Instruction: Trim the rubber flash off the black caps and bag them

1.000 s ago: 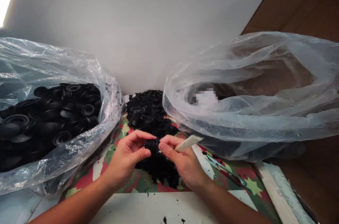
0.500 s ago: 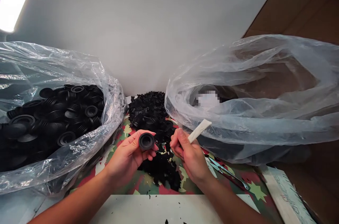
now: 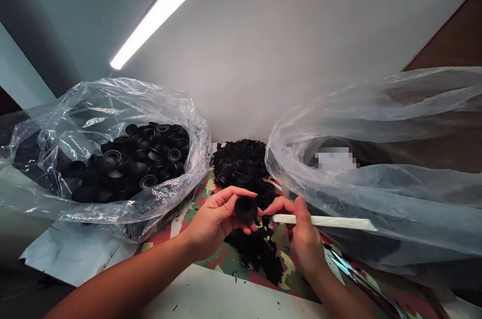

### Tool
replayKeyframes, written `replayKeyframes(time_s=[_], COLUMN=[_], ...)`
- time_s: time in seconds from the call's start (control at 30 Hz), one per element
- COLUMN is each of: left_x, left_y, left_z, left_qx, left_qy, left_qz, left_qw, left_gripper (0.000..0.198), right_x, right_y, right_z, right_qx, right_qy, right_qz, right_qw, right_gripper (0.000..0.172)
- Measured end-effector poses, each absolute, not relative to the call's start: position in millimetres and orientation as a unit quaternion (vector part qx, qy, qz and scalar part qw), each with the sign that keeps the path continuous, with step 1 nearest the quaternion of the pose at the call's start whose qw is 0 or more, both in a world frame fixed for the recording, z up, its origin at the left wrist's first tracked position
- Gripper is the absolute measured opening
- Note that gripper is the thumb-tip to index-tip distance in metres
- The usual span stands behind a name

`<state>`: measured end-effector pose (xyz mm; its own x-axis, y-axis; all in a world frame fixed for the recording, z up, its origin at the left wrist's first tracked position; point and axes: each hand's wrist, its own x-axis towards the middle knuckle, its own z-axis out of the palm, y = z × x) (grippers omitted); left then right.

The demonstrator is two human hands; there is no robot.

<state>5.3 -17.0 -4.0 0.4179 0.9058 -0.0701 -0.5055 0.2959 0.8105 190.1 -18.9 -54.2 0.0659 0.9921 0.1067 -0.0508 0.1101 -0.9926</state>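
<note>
My left hand [image 3: 213,218] is closed round the rim of a small round black rubber bellows [image 3: 246,208]; its dark side faces me. In my right hand [image 3: 305,233], thumb and fingers pinch a flat white-handled tool [image 3: 326,221] that lies nearly level. The tool's left end points at the rubber piece; its tip is small and dark there, and I cannot tell whether it touches. Below both hands lies a heap of black rubber scraps [image 3: 259,253] on a camouflage-patterned cloth [image 3: 218,258].
A clear plastic bag [image 3: 199,158] full of black bellows stands at the left. To the right is another clear bag [image 3: 339,198]. Behind the hands rises a pile of black trimmings [image 3: 241,155]. Shiny metal scissors [image 3: 361,276] lie at the right, and a white board [image 3: 226,291] in front.
The view has turned left. The white tool has swung from a raised slant to nearly level, its end now beside the rubber bellows. The bellows has been turned in my left hand.
</note>
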Motion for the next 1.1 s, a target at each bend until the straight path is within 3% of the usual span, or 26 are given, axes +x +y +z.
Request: replayKeyframes(time_s=[0.4,0.57,0.63,0.77,0.97,1.1], left_x=[12,12,10,7,9,11], left_y=[-12,-12,-11,-11,-11,-11], left_z=[-3,0,-3,-10,-11,-10], left_qx=[0.363,0.355,0.353,0.360,0.345,0.310], left_qy=[0.365,0.387,0.403,0.437,0.458,0.455], left_qz=[0.429,0.434,0.424,0.411,0.423,0.429], left_qw=[0.742,0.732,0.730,0.715,0.702,0.717], left_gripper=[0.043,0.044,0.043,0.043,0.042,0.045], right_x=[192,191,190,189,193,193], right_y=[-19,-27,-31,-36,-39,-39], right_z=[-40,-39,-38,-33,-24,-18], right_qx=[-0.448,-0.449,-0.421,-0.363,-0.387,-0.369], right_qy=[-0.569,-0.631,-0.655,-0.707,-0.709,-0.761], right_qz=[0.296,0.208,0.183,0.185,0.084,0.066], right_qw=[0.623,0.598,0.600,0.578,0.584,0.530], right_gripper=[0.069,0.021,0.013,0.019,0.014,0.011])
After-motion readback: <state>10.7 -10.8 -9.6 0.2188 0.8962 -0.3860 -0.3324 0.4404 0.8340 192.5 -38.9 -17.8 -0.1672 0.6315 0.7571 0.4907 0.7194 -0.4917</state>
